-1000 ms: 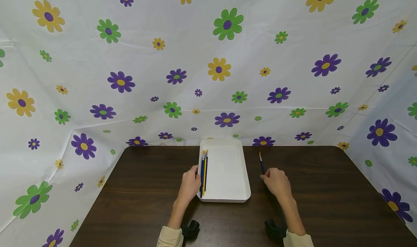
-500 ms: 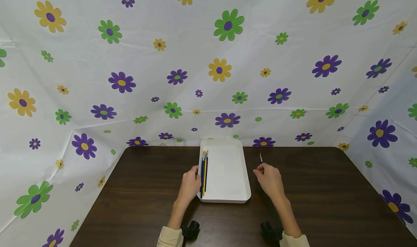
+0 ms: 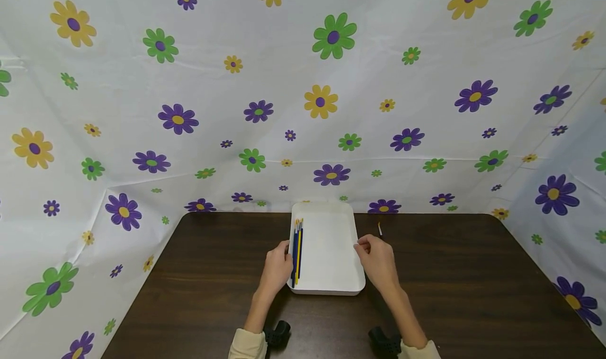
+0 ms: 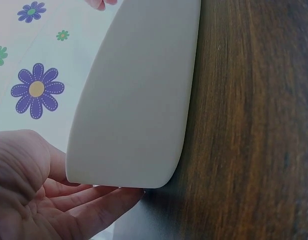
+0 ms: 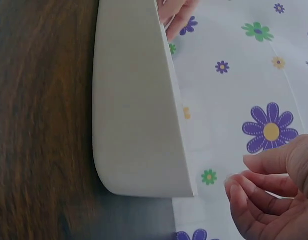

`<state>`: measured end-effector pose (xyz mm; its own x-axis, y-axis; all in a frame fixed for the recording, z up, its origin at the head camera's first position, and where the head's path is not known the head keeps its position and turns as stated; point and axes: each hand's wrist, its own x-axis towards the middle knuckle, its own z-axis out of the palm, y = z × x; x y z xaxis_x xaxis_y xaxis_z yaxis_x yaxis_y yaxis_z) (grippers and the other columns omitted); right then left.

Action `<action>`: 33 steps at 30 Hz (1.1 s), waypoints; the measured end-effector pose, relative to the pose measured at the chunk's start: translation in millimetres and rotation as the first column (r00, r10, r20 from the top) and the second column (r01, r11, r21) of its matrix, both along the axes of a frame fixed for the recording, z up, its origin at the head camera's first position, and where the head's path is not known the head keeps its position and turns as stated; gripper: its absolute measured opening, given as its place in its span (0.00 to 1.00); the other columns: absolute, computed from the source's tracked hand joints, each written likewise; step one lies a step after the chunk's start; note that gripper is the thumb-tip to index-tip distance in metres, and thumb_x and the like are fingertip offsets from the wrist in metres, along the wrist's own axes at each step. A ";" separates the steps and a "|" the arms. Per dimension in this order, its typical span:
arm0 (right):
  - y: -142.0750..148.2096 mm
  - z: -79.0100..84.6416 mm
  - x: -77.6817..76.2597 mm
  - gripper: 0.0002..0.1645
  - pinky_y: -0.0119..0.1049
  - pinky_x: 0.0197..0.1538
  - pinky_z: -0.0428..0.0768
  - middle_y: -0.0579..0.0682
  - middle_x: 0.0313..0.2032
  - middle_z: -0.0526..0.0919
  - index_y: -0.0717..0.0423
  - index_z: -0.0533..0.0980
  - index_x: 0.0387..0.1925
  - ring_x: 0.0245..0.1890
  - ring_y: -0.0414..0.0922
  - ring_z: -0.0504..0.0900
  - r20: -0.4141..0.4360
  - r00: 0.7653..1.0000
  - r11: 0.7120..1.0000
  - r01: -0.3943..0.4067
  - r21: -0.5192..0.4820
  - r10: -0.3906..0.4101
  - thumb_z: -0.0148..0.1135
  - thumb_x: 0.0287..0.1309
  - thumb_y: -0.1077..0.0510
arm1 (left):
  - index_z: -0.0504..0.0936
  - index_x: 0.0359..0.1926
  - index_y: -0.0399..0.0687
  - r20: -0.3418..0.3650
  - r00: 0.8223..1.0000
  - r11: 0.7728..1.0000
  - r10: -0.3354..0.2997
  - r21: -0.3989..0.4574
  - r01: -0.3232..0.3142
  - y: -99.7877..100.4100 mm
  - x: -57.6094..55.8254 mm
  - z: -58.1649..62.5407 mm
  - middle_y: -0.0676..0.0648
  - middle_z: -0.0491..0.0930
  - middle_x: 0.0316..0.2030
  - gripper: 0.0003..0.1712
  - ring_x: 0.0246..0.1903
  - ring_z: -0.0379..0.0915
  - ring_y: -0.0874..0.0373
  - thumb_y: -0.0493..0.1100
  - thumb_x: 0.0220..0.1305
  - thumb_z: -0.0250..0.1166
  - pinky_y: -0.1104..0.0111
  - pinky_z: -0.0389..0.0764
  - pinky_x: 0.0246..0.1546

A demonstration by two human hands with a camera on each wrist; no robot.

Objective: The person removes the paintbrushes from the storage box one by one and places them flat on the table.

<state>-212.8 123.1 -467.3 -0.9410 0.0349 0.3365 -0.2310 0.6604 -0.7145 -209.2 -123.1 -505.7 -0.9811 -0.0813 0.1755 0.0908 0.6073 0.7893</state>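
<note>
A shallow white rectangular tray [image 3: 331, 253] stands on the dark wooden table. Several thin paintbrushes [image 3: 297, 253], with blue and yellow handles, lie side by side along its left inner wall. My left hand [image 3: 276, 267] grips the tray's left rim; the left wrist view shows the thumb over the wall and the fingers [image 4: 109, 207] on its outer side. My right hand [image 3: 377, 259] is at the tray's right rim, its fingers [image 5: 258, 200] loosely bent with nothing visible between them. Behind it, a single paintbrush [image 3: 380, 228] lies on the table, its handle hidden by the hand.
The brown wooden table [image 3: 473, 285] extends to both sides of the tray and in front of it. A white cloth [image 3: 265, 138] printed with flowers hangs behind the table and along its sides. Each wrist wears a black camera mount [image 3: 278, 333].
My right hand has moved left from the single paintbrush to the tray's right rim, while that brush has stayed on the table. My left hand and the tray have kept their places.
</note>
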 end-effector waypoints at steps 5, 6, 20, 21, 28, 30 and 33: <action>-5.6 -1.9 2.1 0.03 0.37 0.32 0.78 0.51 0.27 0.83 0.67 0.83 0.33 0.28 0.45 0.79 -0.032 0.999 1.000 -0.022 0.002 0.023 0.69 0.60 0.68 | 0.77 0.60 0.24 0.000 1.000 1.000 -0.003 -0.002 0.003 0.0 0.4 -0.2 0.30 0.84 0.50 0.19 0.44 0.84 0.45 0.27 0.70 0.56 0.51 0.85 0.44; -6.7 -2.5 2.2 0.03 0.37 0.32 0.79 0.51 0.27 0.84 0.67 0.83 0.33 0.28 0.45 0.79 -0.041 0.999 1.000 -0.025 0.003 0.025 0.70 0.60 0.68 | 0.77 0.60 0.23 -0.002 1.000 1.000 -0.005 -0.001 0.005 -0.1 0.4 -0.2 0.30 0.84 0.50 0.19 0.44 0.84 0.45 0.27 0.70 0.56 0.51 0.86 0.44; -21.9 -5.2 3.7 0.03 0.36 0.32 0.79 0.51 0.26 0.83 0.66 0.83 0.32 0.28 0.45 0.80 -0.063 0.996 0.998 -0.066 -0.004 0.065 0.70 0.60 0.68 | 0.78 0.59 0.24 -0.003 1.000 0.997 -0.018 0.075 0.019 -4.4 -0.8 1.6 0.31 0.85 0.47 0.19 0.39 0.84 0.47 0.27 0.69 0.57 0.54 0.85 0.41; -23.2 -5.6 3.9 0.02 0.37 0.33 0.79 0.50 0.26 0.83 0.66 0.83 0.31 0.28 0.45 0.80 -0.069 0.995 0.998 -0.070 0.001 0.070 0.70 0.59 0.68 | 0.78 0.59 0.24 -0.005 1.000 0.997 -0.020 0.074 0.020 -4.4 -0.7 2.2 0.31 0.85 0.46 0.19 0.39 0.83 0.48 0.27 0.68 0.57 0.54 0.85 0.41; -34.4 -13.5 5.0 0.03 0.38 0.33 0.81 0.49 0.26 0.83 0.64 0.83 0.31 0.28 0.44 0.80 -0.095 0.989 0.993 -0.110 0.040 0.113 0.72 0.56 0.70 | 0.77 0.60 0.23 0.006 0.999 0.996 -0.035 0.081 0.034 -5.8 0.7 4.2 0.31 0.85 0.47 0.20 0.39 0.83 0.48 0.28 0.69 0.57 0.55 0.84 0.40; -38.3 -16.0 6.0 0.03 0.38 0.33 0.81 0.49 0.26 0.83 0.64 0.83 0.30 0.28 0.44 0.80 -0.102 0.986 0.991 -0.128 0.047 0.132 0.72 0.56 0.70 | 0.77 0.61 0.23 0.010 0.999 0.996 -0.035 0.082 0.034 -6.0 0.3 3.4 0.31 0.84 0.48 0.21 0.40 0.82 0.48 0.28 0.69 0.57 0.55 0.84 0.41; -44.7 -19.8 7.7 0.04 0.37 0.33 0.80 0.48 0.25 0.82 0.64 0.83 0.30 0.27 0.43 0.79 -0.097 0.984 0.987 -0.148 0.054 0.153 0.72 0.55 0.70 | 0.77 0.61 0.23 0.009 0.999 0.996 -0.038 0.083 0.037 -6.8 -0.5 1.7 0.31 0.84 0.48 0.21 0.39 0.83 0.48 0.27 0.69 0.57 0.54 0.84 0.41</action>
<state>-205.1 78.4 -487.2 -0.8958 -0.1224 0.4273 -0.3992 0.6445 -0.6522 -209.7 -129.9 -504.0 -0.9856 -0.0578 0.1591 0.1037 0.5365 0.8375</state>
